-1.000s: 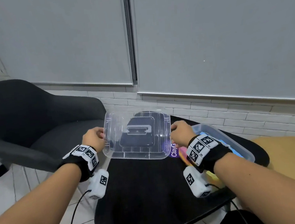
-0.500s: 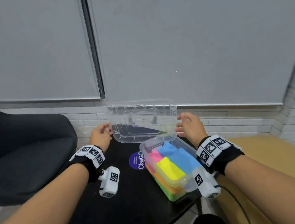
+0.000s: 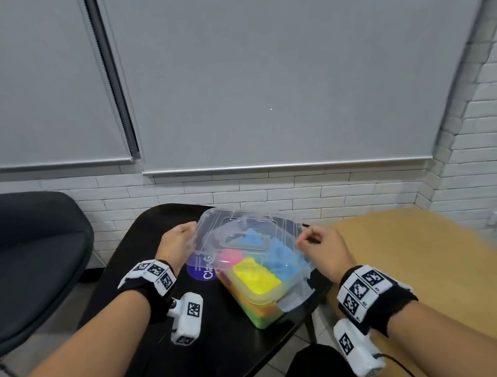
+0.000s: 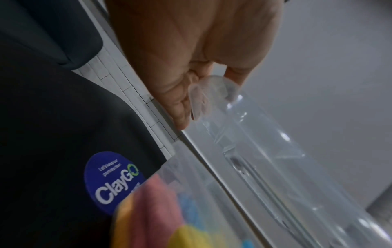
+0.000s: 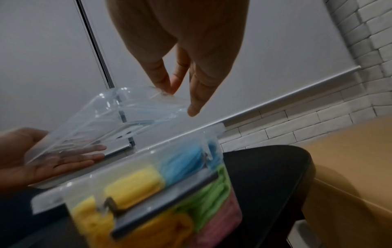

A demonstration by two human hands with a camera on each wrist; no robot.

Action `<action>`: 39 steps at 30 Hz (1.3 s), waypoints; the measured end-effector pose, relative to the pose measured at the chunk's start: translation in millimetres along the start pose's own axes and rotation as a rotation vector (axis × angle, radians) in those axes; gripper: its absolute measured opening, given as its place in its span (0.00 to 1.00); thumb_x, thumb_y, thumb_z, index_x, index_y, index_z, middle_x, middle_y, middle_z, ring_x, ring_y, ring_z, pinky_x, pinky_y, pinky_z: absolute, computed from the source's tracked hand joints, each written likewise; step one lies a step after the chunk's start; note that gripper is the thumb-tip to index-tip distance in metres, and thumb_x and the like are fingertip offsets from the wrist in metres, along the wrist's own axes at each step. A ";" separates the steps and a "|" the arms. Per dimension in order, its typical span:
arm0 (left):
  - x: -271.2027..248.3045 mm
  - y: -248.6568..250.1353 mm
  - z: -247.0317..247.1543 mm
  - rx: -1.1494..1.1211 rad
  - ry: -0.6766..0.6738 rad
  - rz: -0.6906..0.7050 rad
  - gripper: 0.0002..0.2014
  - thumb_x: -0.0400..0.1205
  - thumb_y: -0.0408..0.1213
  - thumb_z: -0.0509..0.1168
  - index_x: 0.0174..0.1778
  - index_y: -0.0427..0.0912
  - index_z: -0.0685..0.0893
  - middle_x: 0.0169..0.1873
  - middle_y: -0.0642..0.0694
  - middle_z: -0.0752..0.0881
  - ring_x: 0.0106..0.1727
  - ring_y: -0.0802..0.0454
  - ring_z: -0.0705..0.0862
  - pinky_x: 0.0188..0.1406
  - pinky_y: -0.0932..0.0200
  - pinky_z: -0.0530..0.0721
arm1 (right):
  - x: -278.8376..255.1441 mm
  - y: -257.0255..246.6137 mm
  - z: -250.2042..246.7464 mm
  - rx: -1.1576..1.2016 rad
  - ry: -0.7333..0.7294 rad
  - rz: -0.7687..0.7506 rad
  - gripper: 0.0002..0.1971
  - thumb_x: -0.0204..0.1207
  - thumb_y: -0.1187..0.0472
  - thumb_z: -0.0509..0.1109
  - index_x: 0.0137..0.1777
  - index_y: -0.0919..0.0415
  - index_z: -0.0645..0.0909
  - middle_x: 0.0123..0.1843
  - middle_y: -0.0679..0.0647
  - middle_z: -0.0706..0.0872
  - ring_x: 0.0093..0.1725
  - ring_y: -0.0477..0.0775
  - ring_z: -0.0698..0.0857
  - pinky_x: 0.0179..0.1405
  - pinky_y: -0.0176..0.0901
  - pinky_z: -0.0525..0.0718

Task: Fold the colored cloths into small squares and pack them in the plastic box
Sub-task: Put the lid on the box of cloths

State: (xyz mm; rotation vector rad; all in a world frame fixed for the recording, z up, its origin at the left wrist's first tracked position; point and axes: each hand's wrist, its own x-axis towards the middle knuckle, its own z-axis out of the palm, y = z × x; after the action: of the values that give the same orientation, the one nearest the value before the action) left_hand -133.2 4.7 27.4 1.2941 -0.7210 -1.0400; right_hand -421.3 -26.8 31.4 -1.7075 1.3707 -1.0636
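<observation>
A clear plastic box [image 3: 296, 297] stands on the black table's right end. It is packed with folded cloths: yellow [image 3: 256, 279], blue [image 3: 286, 260] and pink [image 3: 229, 256] on top, green [image 5: 207, 198] and orange [image 5: 161, 229] beneath. A clear lid [image 3: 245, 230] hovers tilted just above the box's far half. My left hand [image 3: 189, 232] pinches the lid's left edge, thumb on top and straight fingers [image 5: 70, 157] underneath. My right hand [image 3: 305, 239] pinches the right edge between thumb and forefinger [image 5: 167, 90].
A purple round ClayGo sticker [image 3: 202, 272] lies on the black table [image 3: 166, 361] left of the box. A black chair [image 3: 23, 268] stands to the left, a wooden table [image 3: 428, 262] to the right. A white brick wall and grey blinds are behind.
The lid has come from the left over to the box, tipped from upright and lowered over it. Both hands kept hold of its edges.
</observation>
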 end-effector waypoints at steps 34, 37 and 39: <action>3.9 -4.6 -50.4 0.284 0.054 -0.189 0.07 0.72 0.19 0.69 0.45 0.25 0.85 0.47 0.27 0.87 0.40 0.40 0.87 0.43 0.50 0.88 | 55.8 10.1 51.4 -0.131 -0.176 0.196 0.12 0.73 0.64 0.72 0.56 0.57 0.80 0.58 0.56 0.84 0.56 0.55 0.83 0.58 0.49 0.82; -22.0 -2.6 -70.8 0.239 0.071 -0.203 0.06 0.74 0.18 0.69 0.45 0.28 0.83 0.47 0.30 0.87 0.40 0.43 0.87 0.38 0.58 0.89 | 69.1 -0.4 73.6 -0.172 -0.288 0.112 0.06 0.73 0.65 0.70 0.46 0.54 0.82 0.54 0.56 0.88 0.53 0.55 0.86 0.52 0.45 0.83; -40.3 -5.5 -85.4 0.214 0.117 -0.196 0.07 0.74 0.19 0.70 0.46 0.29 0.84 0.48 0.31 0.88 0.42 0.43 0.89 0.42 0.56 0.89 | 74.7 -9.3 91.1 -0.188 -0.342 0.083 0.05 0.73 0.66 0.69 0.44 0.55 0.84 0.50 0.55 0.88 0.51 0.56 0.87 0.52 0.48 0.85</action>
State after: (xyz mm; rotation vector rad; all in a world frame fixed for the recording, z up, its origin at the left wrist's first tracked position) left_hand -73.9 76.8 12.3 1.6222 -0.6382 -1.0538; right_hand -327.1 -96.1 14.0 -1.8476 1.3357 -0.5770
